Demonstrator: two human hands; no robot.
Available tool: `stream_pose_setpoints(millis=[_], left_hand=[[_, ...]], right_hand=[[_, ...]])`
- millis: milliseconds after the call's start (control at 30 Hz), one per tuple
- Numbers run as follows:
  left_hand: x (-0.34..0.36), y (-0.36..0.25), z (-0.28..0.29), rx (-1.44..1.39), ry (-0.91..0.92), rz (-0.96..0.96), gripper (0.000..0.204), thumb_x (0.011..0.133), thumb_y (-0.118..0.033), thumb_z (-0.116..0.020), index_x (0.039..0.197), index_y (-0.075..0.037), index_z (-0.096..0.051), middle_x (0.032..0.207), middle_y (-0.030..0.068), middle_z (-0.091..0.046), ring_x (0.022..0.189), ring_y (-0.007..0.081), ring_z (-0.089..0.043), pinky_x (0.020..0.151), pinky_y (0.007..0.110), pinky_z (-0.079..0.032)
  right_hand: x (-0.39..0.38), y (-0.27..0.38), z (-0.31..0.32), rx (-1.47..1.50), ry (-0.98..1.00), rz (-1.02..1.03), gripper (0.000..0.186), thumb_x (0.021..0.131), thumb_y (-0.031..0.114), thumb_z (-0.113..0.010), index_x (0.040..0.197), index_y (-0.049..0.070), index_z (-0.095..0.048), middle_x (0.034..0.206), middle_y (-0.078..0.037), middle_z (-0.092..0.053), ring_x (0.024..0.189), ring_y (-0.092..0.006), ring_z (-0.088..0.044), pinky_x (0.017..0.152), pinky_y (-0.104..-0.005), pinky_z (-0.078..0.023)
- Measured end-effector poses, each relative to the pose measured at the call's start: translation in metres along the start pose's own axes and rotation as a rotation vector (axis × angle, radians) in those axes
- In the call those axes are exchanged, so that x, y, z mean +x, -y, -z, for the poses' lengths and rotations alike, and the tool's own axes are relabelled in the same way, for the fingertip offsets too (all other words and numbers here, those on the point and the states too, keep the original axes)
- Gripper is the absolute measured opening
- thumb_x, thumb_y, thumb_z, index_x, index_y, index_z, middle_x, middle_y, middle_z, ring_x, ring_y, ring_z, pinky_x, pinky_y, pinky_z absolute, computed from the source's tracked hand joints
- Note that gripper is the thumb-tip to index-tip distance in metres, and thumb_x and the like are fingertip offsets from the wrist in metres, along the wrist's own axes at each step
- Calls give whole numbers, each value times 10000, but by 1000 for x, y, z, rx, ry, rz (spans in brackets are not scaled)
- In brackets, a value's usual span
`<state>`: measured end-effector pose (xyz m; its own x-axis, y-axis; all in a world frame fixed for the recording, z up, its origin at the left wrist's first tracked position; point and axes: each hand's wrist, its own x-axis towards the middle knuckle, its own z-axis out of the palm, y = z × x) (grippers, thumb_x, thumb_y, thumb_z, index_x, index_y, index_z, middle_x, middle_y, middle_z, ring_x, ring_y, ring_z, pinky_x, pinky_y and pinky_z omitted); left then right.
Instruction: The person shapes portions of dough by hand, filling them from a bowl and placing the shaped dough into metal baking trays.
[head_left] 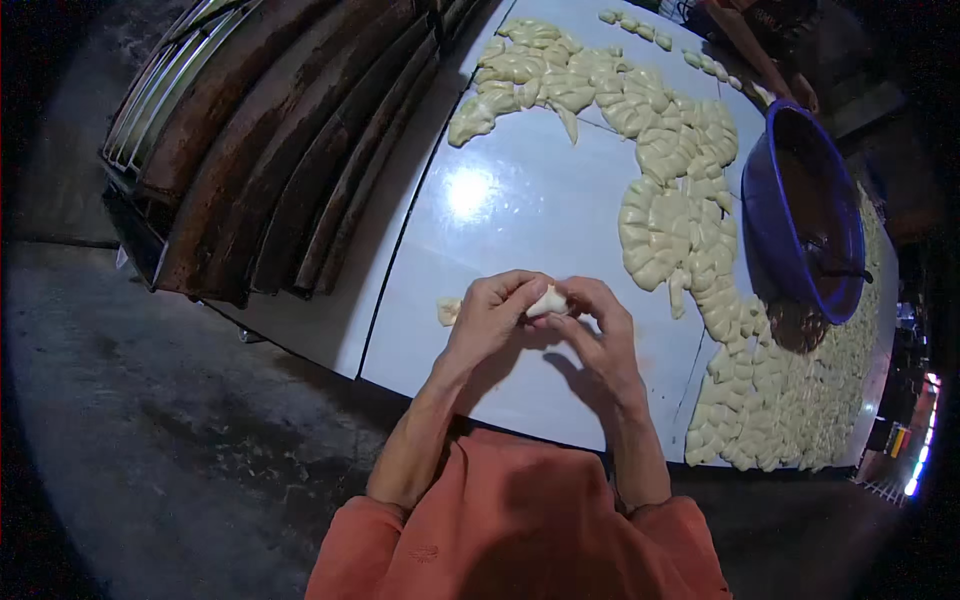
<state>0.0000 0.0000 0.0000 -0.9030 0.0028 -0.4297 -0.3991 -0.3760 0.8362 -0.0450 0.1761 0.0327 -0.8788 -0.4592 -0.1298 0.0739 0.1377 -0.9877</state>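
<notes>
A dark, stained floor (150, 430) spreads around a white table (540, 200), whose glossy top catches a bright patch of light left of centre. Along its left side stands a row of dark brown trays (290, 120), their surfaces worn and rusty-looking. Pale, flattened pieces of dough (760, 410) cover the table's right side and curve in a packed band up to its far edge, many of them touching or overlapping. The person, in an orange-red shirt (530, 500), is at the near edge. On the right, beside the dough, a deep purple tub (757, 185) tilts toward its right, with something brown (805, 180) inside and a dark handle (846, 273) at its rim.

Over the bare near part of the table the left hand (492, 318) and right hand (602, 335) meet. Both are half closed — fingers curled, thumbs turned inward — and together they pinch a small white lump of dough (548, 301) between their fingertips. Just left of the left hand, a smaller pale piece (446, 311) lies alone on the table.
</notes>
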Motion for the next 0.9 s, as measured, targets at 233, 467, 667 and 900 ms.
stream_pose_setpoints(millis=[233,467,667,900], left_hand=[[-17,-30,2,863,-303,-247,510,1026,-346,-528,1419,-22,-527,1054,250,-715,988,389,-700,887,434,-528],[7,-44,40,772,-338,-134,473,948,-341,-665,1296,-22,-648,1149,195,-723,1022,318,-721,891,403,-546],[67,-63,80,852,-482,-325,434,920,-302,-692,1258,-31,-669,1110,172,-727,973,306,-718,865,396,-550],[173,-106,114,961,-623,-576,531,906,-302,-697,1331,-3,-587,1241,213,-650,1076,341,-668,922,424,-518]], right_hand=[[-2,-17,1,-362,37,-53,238,947,161,-664,1094,-26,-680,1007,-149,-688,867,-212,-674,794,-332,-536],[16,-7,-4,-632,192,172,234,910,155,-676,1117,48,-693,1037,-141,-676,880,-329,-681,793,-410,-551],[33,8,5,-618,252,41,316,833,195,-768,1075,3,-699,960,-121,-673,769,-247,-655,697,-340,-520],[119,13,-1,-669,-15,253,292,866,134,-739,1116,-5,-679,941,-137,-681,747,-251,-650,689,-335,-537]])
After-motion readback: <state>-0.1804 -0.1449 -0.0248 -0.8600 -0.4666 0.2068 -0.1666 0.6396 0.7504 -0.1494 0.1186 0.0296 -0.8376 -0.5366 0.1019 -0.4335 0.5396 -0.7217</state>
